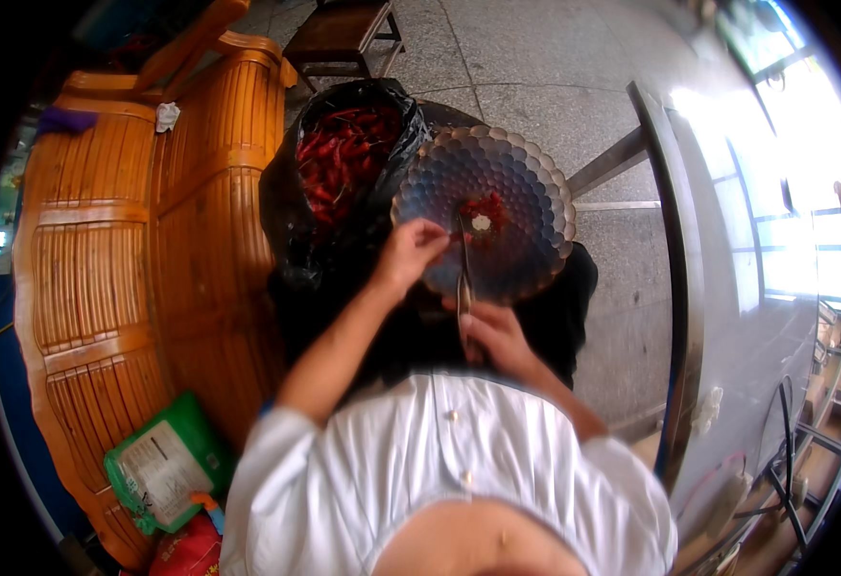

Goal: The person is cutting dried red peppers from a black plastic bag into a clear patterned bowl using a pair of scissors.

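Note:
My left hand (411, 253) pinches a small piece of red chili pepper (456, 236) between thumb and fingers, over the near left part of a large scalloped plate (539, 194). In my right hand (496, 333) is a pair of scissors (465, 277), the blades pointing away from me beside the chili. Whether the blades touch it I cannot tell. Cut red chili bits (494, 205) lie scattered around a pale round spot at the plate's middle. Left of the plate, a black plastic bag (287, 194) gapes around a heap of whole red chilies (345, 155).
A slatted wooden bench (211, 216) runs along the left, with a green plastic package (168, 461) on its near end. A metal-edged table (737, 345) stands at the right. Beyond the bag is a dark wooden stool (337, 32) on the stone-patterned floor (535, 50).

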Motion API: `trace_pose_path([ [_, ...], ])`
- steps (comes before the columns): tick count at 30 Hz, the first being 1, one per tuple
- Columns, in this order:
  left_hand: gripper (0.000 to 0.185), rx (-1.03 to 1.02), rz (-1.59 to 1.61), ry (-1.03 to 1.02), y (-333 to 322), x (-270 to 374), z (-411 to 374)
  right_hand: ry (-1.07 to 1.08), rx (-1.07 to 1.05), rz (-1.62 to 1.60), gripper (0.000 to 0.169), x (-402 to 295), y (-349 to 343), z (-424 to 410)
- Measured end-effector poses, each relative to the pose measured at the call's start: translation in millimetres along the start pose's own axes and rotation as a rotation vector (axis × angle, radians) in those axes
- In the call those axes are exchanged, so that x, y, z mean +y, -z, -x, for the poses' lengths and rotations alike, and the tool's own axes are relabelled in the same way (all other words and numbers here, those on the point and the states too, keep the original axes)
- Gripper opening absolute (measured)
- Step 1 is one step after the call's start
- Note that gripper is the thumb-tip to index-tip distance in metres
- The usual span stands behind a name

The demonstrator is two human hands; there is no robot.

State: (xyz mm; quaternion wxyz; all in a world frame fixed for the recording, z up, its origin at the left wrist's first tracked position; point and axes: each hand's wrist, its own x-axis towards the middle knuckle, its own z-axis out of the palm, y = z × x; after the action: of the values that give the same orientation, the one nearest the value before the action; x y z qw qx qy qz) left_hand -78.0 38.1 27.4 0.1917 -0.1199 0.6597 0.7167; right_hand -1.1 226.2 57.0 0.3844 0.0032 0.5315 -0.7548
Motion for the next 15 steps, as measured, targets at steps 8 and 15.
trace_pose_path([
  [8,0.023,0.018,0.065,-0.066,6.7,4.2,0.8,0.025,0.013,-0.030,0.038,6.2,3.2,1.8],
  [15,0.014,0.008,-0.150,-0.082,1.3,5.8,2.9,0.038,-0.029,0.042,0.042,-2.9,-0.2,1.5],
])
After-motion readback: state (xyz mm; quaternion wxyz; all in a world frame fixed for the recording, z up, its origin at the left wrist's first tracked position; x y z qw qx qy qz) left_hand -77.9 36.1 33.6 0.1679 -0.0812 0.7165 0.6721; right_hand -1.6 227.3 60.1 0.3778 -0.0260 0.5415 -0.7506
